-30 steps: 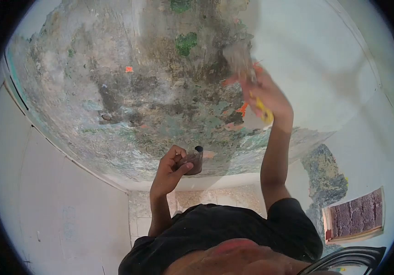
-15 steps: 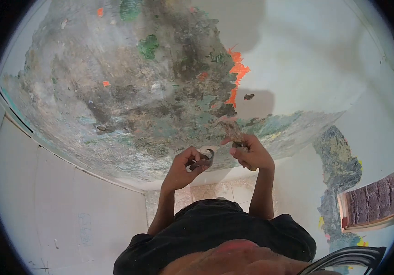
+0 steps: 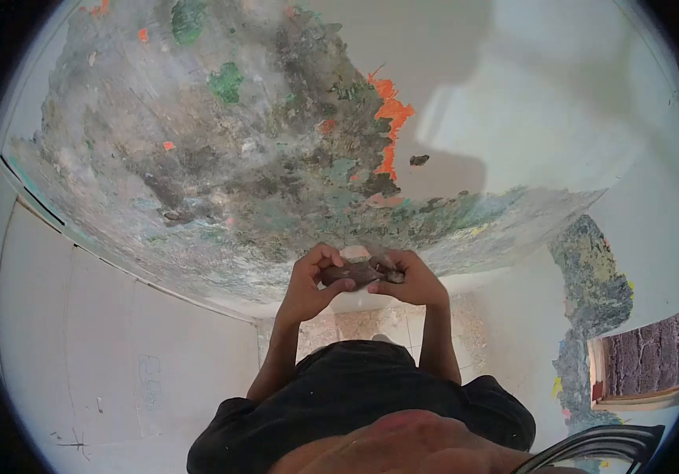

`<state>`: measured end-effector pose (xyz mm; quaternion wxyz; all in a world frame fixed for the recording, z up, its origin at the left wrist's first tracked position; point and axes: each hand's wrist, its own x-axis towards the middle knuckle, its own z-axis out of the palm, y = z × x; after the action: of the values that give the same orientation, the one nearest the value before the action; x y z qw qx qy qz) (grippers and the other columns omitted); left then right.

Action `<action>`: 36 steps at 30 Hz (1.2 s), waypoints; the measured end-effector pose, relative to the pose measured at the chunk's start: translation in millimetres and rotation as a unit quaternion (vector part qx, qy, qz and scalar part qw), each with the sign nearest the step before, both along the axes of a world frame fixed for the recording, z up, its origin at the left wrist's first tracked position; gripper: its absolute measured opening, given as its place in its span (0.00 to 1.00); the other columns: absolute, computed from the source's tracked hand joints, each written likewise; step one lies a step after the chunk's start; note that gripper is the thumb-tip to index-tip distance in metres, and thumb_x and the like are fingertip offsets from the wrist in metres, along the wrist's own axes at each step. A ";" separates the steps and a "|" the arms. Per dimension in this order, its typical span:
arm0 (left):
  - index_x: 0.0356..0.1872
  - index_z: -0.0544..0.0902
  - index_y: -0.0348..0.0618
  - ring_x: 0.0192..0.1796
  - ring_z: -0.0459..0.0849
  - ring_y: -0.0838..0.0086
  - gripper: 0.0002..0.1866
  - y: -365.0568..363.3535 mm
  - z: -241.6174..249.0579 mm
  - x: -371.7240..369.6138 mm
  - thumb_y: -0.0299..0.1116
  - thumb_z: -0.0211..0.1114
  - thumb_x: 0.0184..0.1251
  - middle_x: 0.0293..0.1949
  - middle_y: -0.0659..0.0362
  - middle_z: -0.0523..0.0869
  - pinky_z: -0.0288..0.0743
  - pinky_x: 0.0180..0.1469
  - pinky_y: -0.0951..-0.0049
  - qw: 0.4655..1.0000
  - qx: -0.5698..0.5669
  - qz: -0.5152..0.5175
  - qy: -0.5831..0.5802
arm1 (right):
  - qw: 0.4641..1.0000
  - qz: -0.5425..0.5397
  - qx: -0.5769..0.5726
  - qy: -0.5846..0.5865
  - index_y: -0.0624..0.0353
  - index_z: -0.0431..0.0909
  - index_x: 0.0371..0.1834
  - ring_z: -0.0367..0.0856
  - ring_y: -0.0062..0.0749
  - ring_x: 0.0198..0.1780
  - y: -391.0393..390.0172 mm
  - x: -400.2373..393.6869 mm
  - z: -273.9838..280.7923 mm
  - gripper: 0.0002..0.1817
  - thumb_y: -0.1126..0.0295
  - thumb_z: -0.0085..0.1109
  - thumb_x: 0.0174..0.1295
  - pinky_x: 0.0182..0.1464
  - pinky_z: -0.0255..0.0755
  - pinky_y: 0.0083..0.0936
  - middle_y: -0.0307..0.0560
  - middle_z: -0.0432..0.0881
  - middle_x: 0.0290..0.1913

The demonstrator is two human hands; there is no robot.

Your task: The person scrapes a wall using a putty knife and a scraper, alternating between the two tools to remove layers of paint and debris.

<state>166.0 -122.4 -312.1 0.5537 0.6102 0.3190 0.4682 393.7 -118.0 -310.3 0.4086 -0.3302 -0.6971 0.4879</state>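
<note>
In the head view, a small dark container (image 3: 349, 273) is gripped between the left hand (image 3: 312, 283) and the right hand (image 3: 408, 280), all fingers curled tight around it at chest height. A scraped wall patch (image 3: 221, 166) is seen directly above, its lower edge near the knuckles. Open white plaster (image 3: 561, 118) lies to the right. Two hands and one container are counted.

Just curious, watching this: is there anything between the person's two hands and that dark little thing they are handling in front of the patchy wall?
Nothing visible does. The left hand and the right hand both already grip the small dark object between them, held in front of the scraped wall.
</note>
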 end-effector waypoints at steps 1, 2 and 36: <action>0.42 0.70 0.43 0.44 0.83 0.79 0.19 -1.2 -0.4 2.6 0.15 0.69 0.56 0.39 0.57 0.84 0.78 0.47 0.77 1.000 -0.006 0.020 -0.019 | 1.000 -0.011 -0.010 -0.009 0.62 0.80 0.41 0.74 0.19 0.33 2.2 -2.9 -2.7 0.15 0.67 0.72 0.56 0.36 0.70 0.24 0.38 0.78 0.28; 0.43 0.69 0.43 0.45 0.83 0.78 0.20 -2.9 -1.2 3.9 0.15 0.70 0.56 0.39 0.56 0.84 0.78 0.47 0.77 0.999 0.004 0.046 -0.016 | 0.999 -0.021 -0.021 -0.018 0.62 0.79 0.39 0.73 0.20 0.33 4.6 -5.7 -5.7 0.14 0.67 0.72 0.56 0.36 0.69 0.25 0.39 0.77 0.27; 0.43 0.85 0.33 0.42 0.84 0.77 0.11 -16.5 -33.8 -36.0 0.24 0.71 0.59 0.40 0.57 0.89 0.78 0.48 0.73 0.951 -0.057 0.287 -0.098 | 0.973 0.010 0.044 0.227 0.49 0.39 0.80 0.65 0.13 0.19 65.0 -19.3 33.5 0.33 0.64 0.42 0.77 0.17 0.64 0.13 0.39 0.68 0.39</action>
<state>130.0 -138.8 -346.0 0.4582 0.4114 0.4508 0.6462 374.4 -53.0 -276.8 0.5658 -0.1852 -0.6100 0.5230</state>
